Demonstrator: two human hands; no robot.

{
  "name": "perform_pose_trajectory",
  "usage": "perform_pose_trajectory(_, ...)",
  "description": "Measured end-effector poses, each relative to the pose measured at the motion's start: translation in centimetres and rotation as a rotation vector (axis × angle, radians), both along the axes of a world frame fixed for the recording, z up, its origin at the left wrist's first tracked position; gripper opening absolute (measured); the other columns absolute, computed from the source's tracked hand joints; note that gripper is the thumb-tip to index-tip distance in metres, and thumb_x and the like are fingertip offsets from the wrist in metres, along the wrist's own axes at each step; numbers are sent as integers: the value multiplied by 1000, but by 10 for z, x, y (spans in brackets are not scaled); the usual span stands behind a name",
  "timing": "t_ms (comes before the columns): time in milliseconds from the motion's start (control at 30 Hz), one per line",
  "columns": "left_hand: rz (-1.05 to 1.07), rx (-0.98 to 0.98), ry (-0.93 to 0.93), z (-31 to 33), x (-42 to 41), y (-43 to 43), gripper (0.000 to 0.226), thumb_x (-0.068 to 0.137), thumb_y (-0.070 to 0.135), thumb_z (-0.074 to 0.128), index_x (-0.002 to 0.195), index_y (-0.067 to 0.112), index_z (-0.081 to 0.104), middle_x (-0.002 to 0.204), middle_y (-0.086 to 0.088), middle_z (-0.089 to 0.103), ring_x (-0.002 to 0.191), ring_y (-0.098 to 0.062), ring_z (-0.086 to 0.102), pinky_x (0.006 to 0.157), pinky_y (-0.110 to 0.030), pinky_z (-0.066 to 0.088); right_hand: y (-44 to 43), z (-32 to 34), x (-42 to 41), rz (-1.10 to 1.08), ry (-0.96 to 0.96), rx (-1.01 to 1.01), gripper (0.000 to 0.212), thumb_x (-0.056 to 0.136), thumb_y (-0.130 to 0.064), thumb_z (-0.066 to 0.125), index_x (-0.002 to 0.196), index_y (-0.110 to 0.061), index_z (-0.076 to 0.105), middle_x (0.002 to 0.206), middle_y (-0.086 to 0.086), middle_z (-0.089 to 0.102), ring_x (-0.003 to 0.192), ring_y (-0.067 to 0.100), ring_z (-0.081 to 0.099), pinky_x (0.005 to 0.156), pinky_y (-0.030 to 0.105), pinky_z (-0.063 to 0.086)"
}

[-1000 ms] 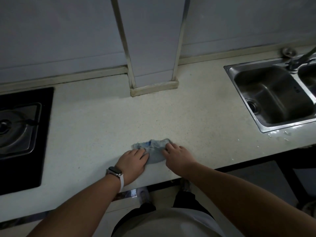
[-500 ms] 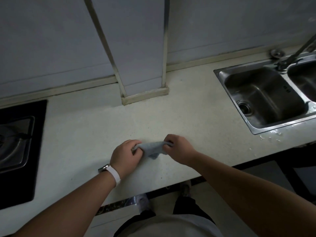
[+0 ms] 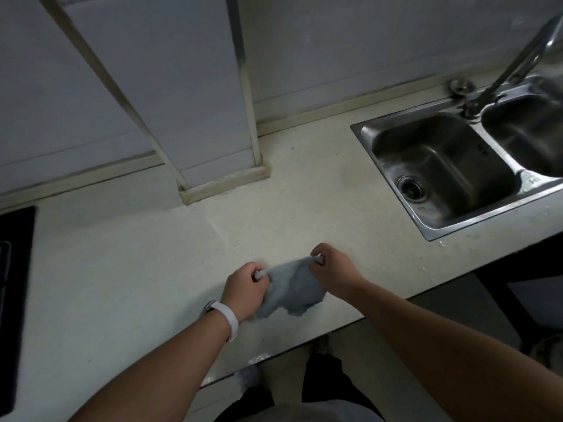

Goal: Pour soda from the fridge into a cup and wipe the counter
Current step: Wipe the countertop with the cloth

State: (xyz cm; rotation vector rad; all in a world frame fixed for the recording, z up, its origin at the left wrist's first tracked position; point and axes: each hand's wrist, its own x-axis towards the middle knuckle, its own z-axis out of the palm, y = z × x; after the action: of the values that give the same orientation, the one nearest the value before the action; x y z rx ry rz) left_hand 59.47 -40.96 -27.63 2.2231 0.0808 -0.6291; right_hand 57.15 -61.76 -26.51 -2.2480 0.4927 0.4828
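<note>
1. My left hand [image 3: 243, 287] and my right hand [image 3: 330, 269] each pinch a top corner of the gray cloth [image 3: 289, 289]; I think I hold it wide to fold it.
2. The cloth hangs left of the sink [image 3: 438, 172], just over the pale counter [image 3: 152, 254]; no cup or soda shows.
3. A black stove [image 3: 15, 300] sits far left of the sink.

Dim kitchen: pale tiled wall [image 3: 365, 41], steel sink [image 3: 438, 172], black stove [image 3: 15, 269], boxed column [image 3: 189, 86].
</note>
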Motion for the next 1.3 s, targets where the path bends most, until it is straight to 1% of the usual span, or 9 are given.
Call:
perform_pose_trajectory(167,-130,260,-237,-5,-1,3,39,92,24,58,131,19,56,131,-1,54,117,-22,54,92,-27,46,1,1,-7,385,-190,-306,43,97,-28,47,139,-18,46,146,5,40,129,23,42,108,35,39)
perform_pose_trajectory(333,-656,376,-635,-15,-15,2,45,87,24,44,124,9,64,137,-16,56,123,-32,56,102,-42,44,10,-8,-28,758,-198,-426,55,101,-37,40,151,-16,31,161,8,23,148,25,19,120,40,17)
perform_pose_trajectory(433,-740,426,-609,-26,-21,-2,50,88,26,38,127,5,62,135,-17,58,126,-31,54,116,-39,30,13,-19,-31,796,-155,-424,62,100,-40,45,153,-14,26,162,10,18,149,27,16,120,41,19)
perform_pose_trajectory(567,-777,519,-540,-29,-23,-10,51,88,26,39,125,-1,61,130,-20,61,124,-33,56,115,-35,15,20,-25,-29,815,-72,-453,71,97,-47,41,154,-11,19,163,16,10,150,33,9,120,45,10)
perform_pose_trajectory(633,-778,536,-565,-34,-20,-11,51,87,27,40,123,-1,63,128,-21,62,122,-35,57,114,-36,16,21,-29,-26,817,-95,-469,71,93,-51,36,151,-11,30,159,19,24,147,35,23,114,43,16)
perform_pose_trajectory(733,-757,513,-584,-47,-11,-9,51,92,28,42,131,0,56,135,-23,56,128,-36,51,114,-39,23,20,-33,-13,817,-108,-510,69,85,-52,59,140,-11,50,145,19,49,134,35,46,106,42,31)
perform_pose_trajectory(800,-705,488,-571,-50,-2,-11,50,92,29,41,131,1,57,135,-22,56,129,-36,51,113,-40,25,21,-35,-3,823,-127,-521,76,85,-50,66,145,-10,42,151,21,40,139,37,39,108,43,22)
perform_pose_trajectory(967,-654,537,-598,-42,38,-21,52,87,28,38,125,2,63,130,-19,61,124,-34,56,118,-38,24,20,-29,35,835,-164,-524,77,100,-38,46,156,-10,0,163,20,-7,150,37,-5,113,41,-8)
perform_pose_trajectory(1300,-571,485,-491,-48,120,-10,55,93,31,31,135,5,53,143,-17,50,135,-35,44,112,-43,25,31,-27,122,817,-104,-482,78,99,-31,51,157,-18,1,164,14,-8,151,34,-5,120,41,5)
